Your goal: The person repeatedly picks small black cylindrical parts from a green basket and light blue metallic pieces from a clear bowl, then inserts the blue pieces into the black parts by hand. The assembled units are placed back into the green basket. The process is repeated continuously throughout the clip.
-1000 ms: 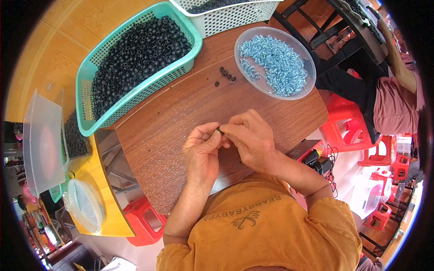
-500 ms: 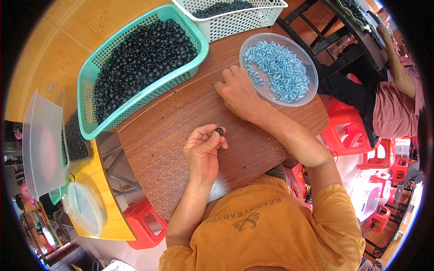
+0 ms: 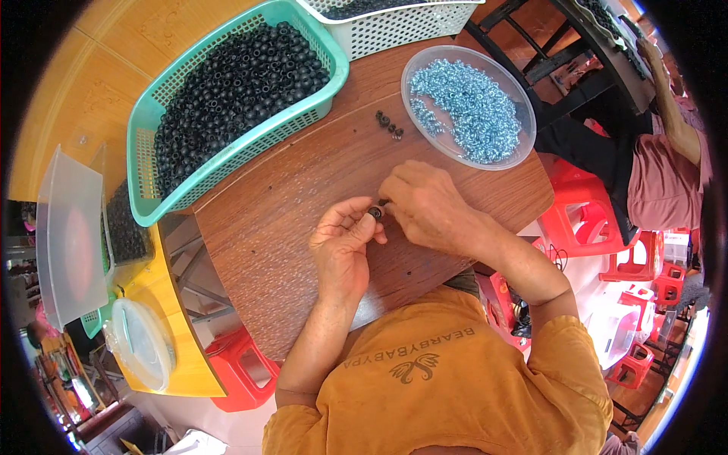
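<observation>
My left hand [image 3: 343, 233] is closed, pinching a small black ring-like part [image 3: 374, 213] between thumb and fingertips, its hollow end showing. Right beside it, my right hand [image 3: 428, 206] is closed too, its fingertips pinched on a tiny dark piece [image 3: 382, 202] at the mouth of that part; its kind is too small to make out. Several small dark pieces [image 3: 389, 124] lie in a short cluster on the brown table [image 3: 280, 227]. Beyond my right hand stands a clear round bowl [image 3: 448, 142], holding many tiny shiny blue-silver pieces [image 3: 485, 114].
A teal basket [image 3: 339, 72] full of black hollow round parts [image 3: 243, 98] stands at the far left. Behind it is a white perforated basket [image 3: 402, 32]. Clear lidded tubs [image 3: 144, 345] sit at left; red stools [image 3: 584, 216] and another person [image 3: 667, 167] are at right.
My right hand has come back from beside the bowl to my left hand, uncovering the cluster of dark pieces. The left hand still holds the black part in nearly the same place.
</observation>
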Tool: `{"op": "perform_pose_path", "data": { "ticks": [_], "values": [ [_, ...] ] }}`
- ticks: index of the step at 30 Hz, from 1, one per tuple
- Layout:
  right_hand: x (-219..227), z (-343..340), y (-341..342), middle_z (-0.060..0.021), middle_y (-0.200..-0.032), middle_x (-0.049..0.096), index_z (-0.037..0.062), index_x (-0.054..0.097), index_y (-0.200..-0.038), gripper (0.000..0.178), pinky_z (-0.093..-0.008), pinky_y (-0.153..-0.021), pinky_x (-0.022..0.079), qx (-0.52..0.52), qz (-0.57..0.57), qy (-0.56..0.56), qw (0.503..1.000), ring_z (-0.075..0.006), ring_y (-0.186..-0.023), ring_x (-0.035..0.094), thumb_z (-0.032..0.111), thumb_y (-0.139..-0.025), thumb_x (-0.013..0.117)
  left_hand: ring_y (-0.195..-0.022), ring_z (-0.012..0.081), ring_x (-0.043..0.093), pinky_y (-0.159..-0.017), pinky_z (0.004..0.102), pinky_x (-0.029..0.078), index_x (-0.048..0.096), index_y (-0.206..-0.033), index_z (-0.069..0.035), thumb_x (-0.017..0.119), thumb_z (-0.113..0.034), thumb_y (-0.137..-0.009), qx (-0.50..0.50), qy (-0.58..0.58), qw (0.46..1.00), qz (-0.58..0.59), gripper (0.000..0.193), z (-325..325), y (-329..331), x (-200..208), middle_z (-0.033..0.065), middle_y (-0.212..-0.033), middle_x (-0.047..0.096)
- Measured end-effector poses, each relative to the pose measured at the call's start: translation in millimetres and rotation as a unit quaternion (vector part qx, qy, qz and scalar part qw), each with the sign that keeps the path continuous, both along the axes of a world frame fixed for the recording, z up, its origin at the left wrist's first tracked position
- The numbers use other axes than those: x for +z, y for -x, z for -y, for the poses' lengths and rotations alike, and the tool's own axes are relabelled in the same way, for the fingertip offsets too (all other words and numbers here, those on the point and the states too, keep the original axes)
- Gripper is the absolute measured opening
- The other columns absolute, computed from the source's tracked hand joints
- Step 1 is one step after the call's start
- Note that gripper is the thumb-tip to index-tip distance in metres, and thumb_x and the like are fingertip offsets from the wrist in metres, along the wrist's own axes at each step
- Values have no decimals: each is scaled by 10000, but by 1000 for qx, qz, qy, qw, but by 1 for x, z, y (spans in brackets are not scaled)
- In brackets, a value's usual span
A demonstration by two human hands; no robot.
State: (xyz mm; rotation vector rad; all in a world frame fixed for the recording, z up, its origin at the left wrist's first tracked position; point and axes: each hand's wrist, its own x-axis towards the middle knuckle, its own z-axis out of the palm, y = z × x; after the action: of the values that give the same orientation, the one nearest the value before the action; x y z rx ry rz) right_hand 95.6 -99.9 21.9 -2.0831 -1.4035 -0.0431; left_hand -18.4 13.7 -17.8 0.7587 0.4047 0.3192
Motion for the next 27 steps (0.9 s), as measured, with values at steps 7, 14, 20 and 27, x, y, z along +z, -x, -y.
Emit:
{"op": "perform_pose_path", "data": {
  "ticks": [7, 14, 20, 27],
  "values": [
    [0, 6, 8, -118, -766, 570, 29, 601, -823, 123, -351, -593, 435, -23, -135, -83, 987, -298, -713, 564, -9, -707, 619, -696, 171, 590, -602, 291, 487, 588, -989, 41, 607, 18, -814, -21, 30, 999, -1, 178, 3, 1, 7, 118, -866, 626],
    [3, 17, 14, -55, -776, 637, -4, 629, -834, 90, -259, -583, 453, -61, -454, -125, 880, -114, -683, 600, 51, -764, 639, -693, 175, 591, -610, 298, 483, 589, -988, 38, 595, 19, -822, -34, 68, 997, 7, 167, 6, 3, 11, 109, -867, 624],
    [-6, 19, 16, -1, -791, 631, 2, 634, -863, 94, -209, -631, 473, -46, -560, -221, 797, -75, -711, 588, -9, -770, 631, -700, 168, 592, -609, 301, 480, 588, -991, 33, 596, 17, -822, -37, 89, 995, 6, 170, 8, 4, 13, 104, -859, 624],
    [3, 28, 25, -39, -861, 591, -4, 633, -887, 141, -219, -664, 453, -36, -466, -237, 852, -90, -797, 559, -48, -754, 647, -709, 169, 593, -608, 297, 479, 587, -980, 30, 594, 17, -823, -29, 75, 997, -12, 157, 12, 5, 19, 103, -865, 622]
  ]
}}
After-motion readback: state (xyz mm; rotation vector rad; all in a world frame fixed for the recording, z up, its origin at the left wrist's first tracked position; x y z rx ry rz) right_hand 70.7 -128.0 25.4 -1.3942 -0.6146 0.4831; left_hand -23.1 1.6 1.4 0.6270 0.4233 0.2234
